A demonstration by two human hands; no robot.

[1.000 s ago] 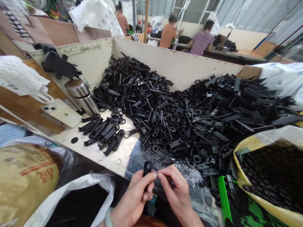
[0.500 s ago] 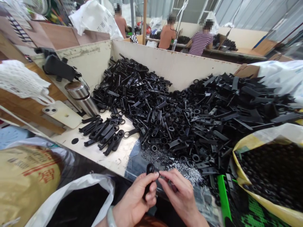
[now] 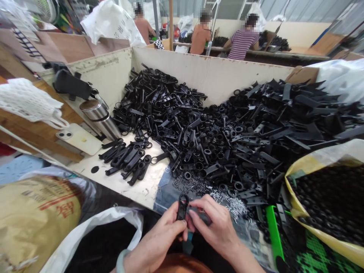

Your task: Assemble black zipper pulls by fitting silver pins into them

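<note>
My left hand grips a black ring-ended plastic lever upright at the near edge of the table, ring end up. Close against the lever's right side, the fingers of my right hand are drawn together in a pinch; what they hold, if anything, is too small to make out. Just beyond both hands lie small dark screws and silvery pins. Similar black levers rest in rows on the pale board to the left.
A large heap of black parts fills the walled table. A steel flask and a phone are at left. Open sacks stand near left and right, by a green crate. Several people work behind the back wall.
My left hand has turned the lever so its open ring and long face now show. My right fingers have stayed beside it. The view has shifted slightly.
</note>
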